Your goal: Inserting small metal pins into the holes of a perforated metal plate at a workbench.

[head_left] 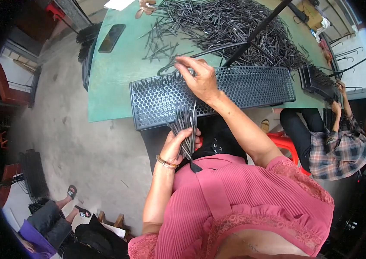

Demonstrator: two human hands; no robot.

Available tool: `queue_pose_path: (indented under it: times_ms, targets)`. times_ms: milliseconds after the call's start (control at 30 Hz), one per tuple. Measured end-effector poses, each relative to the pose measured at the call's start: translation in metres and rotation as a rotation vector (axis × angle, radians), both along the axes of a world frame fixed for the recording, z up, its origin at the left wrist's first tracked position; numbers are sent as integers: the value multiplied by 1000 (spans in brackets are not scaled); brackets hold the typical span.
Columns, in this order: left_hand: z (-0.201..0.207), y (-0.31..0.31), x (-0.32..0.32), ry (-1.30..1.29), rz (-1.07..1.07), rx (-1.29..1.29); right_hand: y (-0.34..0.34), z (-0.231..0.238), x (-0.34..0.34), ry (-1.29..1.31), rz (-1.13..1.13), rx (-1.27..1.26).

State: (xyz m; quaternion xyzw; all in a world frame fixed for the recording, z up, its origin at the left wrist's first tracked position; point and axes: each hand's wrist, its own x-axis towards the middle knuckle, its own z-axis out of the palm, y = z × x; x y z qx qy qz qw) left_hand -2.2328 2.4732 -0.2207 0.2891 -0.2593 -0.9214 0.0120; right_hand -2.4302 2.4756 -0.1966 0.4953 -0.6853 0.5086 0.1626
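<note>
My left hand [177, 144] is wrapped round a bundle of thin dark rods [185, 125], held below the near edge of a long black perforated tray [252, 86]. The rods in it point mostly upward and fan out a little. Over the tray's left half, my right hand [199, 78] has its fingertips drawn together near the far edge. Whether a rod sits between those fingertips is too small to tell. Short dark rods [155, 82] stand in holes along the tray's far left side, while many other holes show bare.
A big heap of loose dark rods [234, 26] covers the far part of the green table [114, 86]. A phone [112, 38] lies at the left. Black metal bars [258, 32] cross above the tray. At right, a co-worker [338, 142] handles another tray [316, 82].
</note>
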Motion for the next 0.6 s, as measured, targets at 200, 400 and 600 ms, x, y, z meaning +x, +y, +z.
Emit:
queue_pose_path:
  times_ms: [200, 400, 600]
  targets:
    - [-3, 3, -1, 19, -58, -167, 5, -16, -5, 139, 48, 112]
    - [5, 4, -1, 34, -53, -125, 16, -7, -6, 52, 66, 82]
    - [15, 2, -2, 110, -49, -182, 55, 9, 12, -1062, 466, 464]
